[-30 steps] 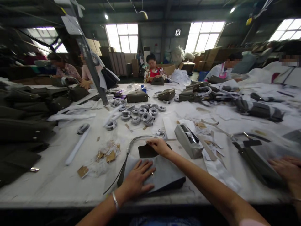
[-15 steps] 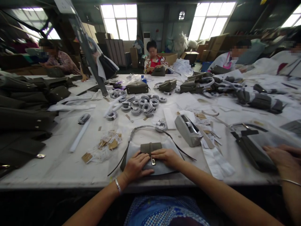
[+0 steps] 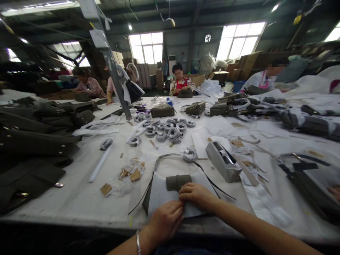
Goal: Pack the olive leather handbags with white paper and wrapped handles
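A dark olive handbag [image 3: 147,198] lies in front of me near the table edge, a pale protective sheet [image 3: 159,193] covering its front. Its short flap [image 3: 172,182] shows above my fingers, and the handle [image 3: 170,156] arches behind it. My left hand [image 3: 167,216], with a silver bangle at the wrist, has its fingers bent in at the lower end of the flap's strap. From the right, my right hand [image 3: 198,196] closes its fingers at the same spot, fingertips touching the left ones. The metal clasp there is hidden beneath both hands.
A grey tape dispenser [image 3: 223,163] stands right of the bag. Tags [image 3: 132,170] lie to the left, wrapped strap coils [image 3: 170,129] beyond. Dark bags [image 3: 34,141] pile at far left. A metal post [image 3: 117,78] rises from the table. Co-workers sit across; another hand [image 3: 335,193] shows at right.
My hands have gone from lying fairly flat on the flap to curling together over the clasp, covering it. The view has tilted upward. The co-worker's hands at right have mostly left the picture.
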Motion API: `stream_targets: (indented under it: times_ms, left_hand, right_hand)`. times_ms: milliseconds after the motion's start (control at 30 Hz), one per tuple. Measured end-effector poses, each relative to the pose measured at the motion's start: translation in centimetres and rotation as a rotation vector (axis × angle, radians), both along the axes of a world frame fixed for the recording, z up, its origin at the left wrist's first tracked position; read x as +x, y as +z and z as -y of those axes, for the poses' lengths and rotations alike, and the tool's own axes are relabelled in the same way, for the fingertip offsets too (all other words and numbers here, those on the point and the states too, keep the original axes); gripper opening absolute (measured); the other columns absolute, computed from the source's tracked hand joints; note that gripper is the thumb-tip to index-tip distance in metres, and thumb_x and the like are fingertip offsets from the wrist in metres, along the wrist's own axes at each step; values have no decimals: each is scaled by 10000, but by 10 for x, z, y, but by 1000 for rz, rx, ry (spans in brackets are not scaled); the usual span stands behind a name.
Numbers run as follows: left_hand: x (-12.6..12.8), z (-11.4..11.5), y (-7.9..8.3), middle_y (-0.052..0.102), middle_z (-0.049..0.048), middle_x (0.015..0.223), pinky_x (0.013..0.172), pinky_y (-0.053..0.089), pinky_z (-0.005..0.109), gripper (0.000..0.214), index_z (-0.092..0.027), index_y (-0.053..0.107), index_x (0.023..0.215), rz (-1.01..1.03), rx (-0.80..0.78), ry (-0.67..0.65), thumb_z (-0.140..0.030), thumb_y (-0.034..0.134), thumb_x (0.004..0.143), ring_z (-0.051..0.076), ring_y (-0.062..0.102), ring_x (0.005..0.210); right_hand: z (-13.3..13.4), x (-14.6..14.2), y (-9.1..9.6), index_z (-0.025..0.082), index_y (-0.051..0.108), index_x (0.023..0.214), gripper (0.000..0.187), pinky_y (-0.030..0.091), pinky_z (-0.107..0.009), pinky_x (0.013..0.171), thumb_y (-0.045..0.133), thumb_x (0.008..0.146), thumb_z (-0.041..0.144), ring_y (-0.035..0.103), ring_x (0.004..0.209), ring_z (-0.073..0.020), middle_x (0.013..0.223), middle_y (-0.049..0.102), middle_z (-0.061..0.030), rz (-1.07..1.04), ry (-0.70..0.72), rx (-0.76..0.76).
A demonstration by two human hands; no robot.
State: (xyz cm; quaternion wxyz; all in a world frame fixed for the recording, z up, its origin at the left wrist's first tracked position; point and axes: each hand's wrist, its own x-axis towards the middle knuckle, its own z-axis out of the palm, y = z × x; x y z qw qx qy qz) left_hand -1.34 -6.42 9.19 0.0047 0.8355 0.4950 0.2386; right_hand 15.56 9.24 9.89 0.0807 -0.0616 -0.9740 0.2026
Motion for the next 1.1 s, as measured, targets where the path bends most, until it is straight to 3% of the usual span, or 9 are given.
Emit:
stream_targets:
  times_ms: [167, 267, 367, 433, 533, 633, 800, 967, 1100]
  left_hand:
    - [-2, 8, -11, 636, 75, 1330, 1061, 502, 335, 370, -169, 556, 1325, -19, 20, 31, -215, 498, 962, 190, 602, 1221]
    - [-6, 6, -17, 621, 74, 1353, 1051, 508, 312, 411, -166, 547, 1352, -64, 74, 15, -204, 524, 944, 193, 599, 1228]
    - [-7, 2, -22, 633, 70, 1338, 1027, 521, 297, 396, -161, 588, 1314, -104, 154, -6, -207, 545, 924, 203, 618, 1204]
    - [-9, -2, -28, 651, 66, 1312, 1015, 523, 278, 370, -153, 614, 1284, -124, 227, -15, -202, 538, 924, 198, 634, 1181]
    - [-12, -5, -40, 682, 62, 1259, 1020, 510, 255, 339, -147, 645, 1240, -125, 314, -37, -171, 521, 925, 183, 649, 1155]
    - [-14, -6, -51, 690, 67, 1244, 1039, 497, 262, 332, -142, 657, 1221, -123, 330, -51, -148, 540, 910, 187, 644, 1164]
    - [-14, -4, -59, 687, 68, 1248, 1049, 493, 272, 337, -138, 658, 1221, -119, 313, -30, -131, 565, 897, 193, 643, 1166]
    - [-10, -2, -49, 679, 75, 1263, 1040, 510, 280, 382, -144, 626, 1269, -72, 266, -18, -132, 565, 891, 197, 623, 1198]
    - [-6, 3, -38, 643, 96, 1318, 1048, 521, 339, 389, -146, 600, 1296, -31, 153, 10, -164, 541, 913, 223, 588, 1246]
  right_hand:
    - [-9, -14, 2, 219, 720, 954, 152, 467, -294, 827, 572, 983, 242, 608, 969, -175, 1024, 713, -21, 70, 113, 207]
    - [-5, -19, -5, 194, 696, 925, 141, 457, -293, 759, 580, 974, 258, 590, 930, -191, 986, 697, -41, 109, 85, 293]
    - [4, -18, -3, 169, 689, 938, 123, 453, -285, 707, 598, 944, 251, 599, 859, -193, 970, 688, -71, 164, -58, 264]
    - [2, -15, 7, 181, 706, 958, 124, 461, -269, 700, 630, 911, 267, 619, 831, -183, 977, 697, -66, 182, -85, 132]
    - [-30, -10, 30, 242, 744, 933, 138, 486, -232, 755, 653, 904, 342, 658, 840, -157, 926, 728, -10, 112, -241, -100]
    - [-95, -12, 46, 216, 714, 1096, 240, 461, -253, 949, 515, 991, 299, 645, 1047, -167, 1104, 717, -52, 9, -632, -114]
    - [-190, -34, 30, 101, 456, 1445, 538, 345, -440, 1127, 576, 943, 254, 399, 1394, -322, 1485, 437, -232, 89, -1032, -86]
    - [-213, -56, 10, 138, 412, 1462, 612, 419, -553, 1050, 640, 916, 293, 482, 1312, -363, 1509, 393, -219, 224, -1193, -131]
    - [-210, -58, 26, 105, 403, 1476, 601, 404, -537, 1067, 587, 916, 222, 457, 1330, -398, 1545, 306, -267, 183, -1147, -88]
